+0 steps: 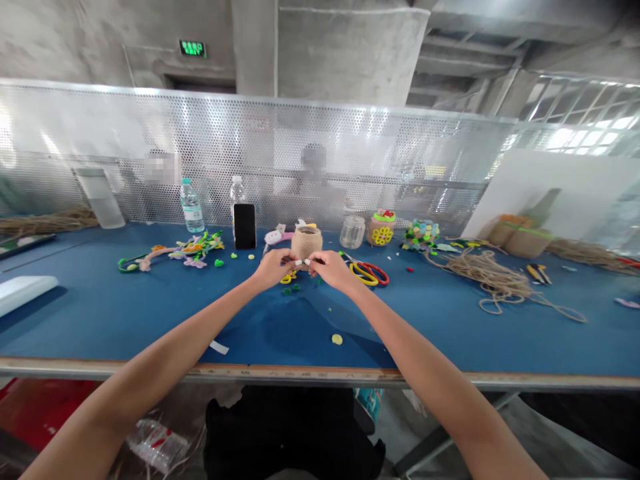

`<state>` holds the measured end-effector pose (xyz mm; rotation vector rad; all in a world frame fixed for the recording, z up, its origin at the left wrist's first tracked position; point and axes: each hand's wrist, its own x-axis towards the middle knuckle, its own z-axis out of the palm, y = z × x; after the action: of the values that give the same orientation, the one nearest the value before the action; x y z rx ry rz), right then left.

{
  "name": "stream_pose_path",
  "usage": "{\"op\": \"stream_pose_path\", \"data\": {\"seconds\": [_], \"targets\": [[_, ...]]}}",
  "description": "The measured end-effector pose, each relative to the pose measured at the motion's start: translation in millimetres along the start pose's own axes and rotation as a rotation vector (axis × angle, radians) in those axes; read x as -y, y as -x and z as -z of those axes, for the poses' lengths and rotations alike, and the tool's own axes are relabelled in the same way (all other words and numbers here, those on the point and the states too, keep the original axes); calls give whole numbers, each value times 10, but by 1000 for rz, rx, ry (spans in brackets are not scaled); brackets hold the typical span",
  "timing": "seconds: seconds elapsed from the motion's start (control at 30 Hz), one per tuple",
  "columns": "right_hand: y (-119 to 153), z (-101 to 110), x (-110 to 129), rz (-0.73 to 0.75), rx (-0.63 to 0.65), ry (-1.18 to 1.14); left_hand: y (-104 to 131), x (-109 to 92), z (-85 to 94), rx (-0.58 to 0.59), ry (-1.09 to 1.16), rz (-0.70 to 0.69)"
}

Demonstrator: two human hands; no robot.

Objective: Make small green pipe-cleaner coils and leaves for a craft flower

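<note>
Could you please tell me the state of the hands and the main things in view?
Left hand: fingertips pinched on a small white piece.
Right hand: fingertips pinched at white material too; whether the same piece is unclear.
Twine-wrapped jar: upright, mouth uncovered.
Phone: upright, screen dark.
Teal-capped bottle: upright, cap on.
Clear jar: upright, undecorated.
Flower-decorated jar: upright.
Scissors: lying down, partly hidden.
Loose twine: tangled heap.
Exit sign: lit.

Bare hands, black clothing
</note>
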<state>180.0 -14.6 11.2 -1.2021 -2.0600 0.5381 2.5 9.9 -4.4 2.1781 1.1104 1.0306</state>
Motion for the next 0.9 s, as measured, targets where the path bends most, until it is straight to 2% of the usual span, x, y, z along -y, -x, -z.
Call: {"op": "stream_pose_path", "data": {"seconds": [0.27, 0.43, 0.9], "targets": [[-48, 12, -18, -108, 77, -114, 80, -106, -12, -144, -152, -189], [-49, 10, -14, -123, 90, -149, 84, -106, -9, -167, -231, -277], [-7, 8, 1, -78, 14, -69, 56, -104, 29, -106, -512, -181]]}}
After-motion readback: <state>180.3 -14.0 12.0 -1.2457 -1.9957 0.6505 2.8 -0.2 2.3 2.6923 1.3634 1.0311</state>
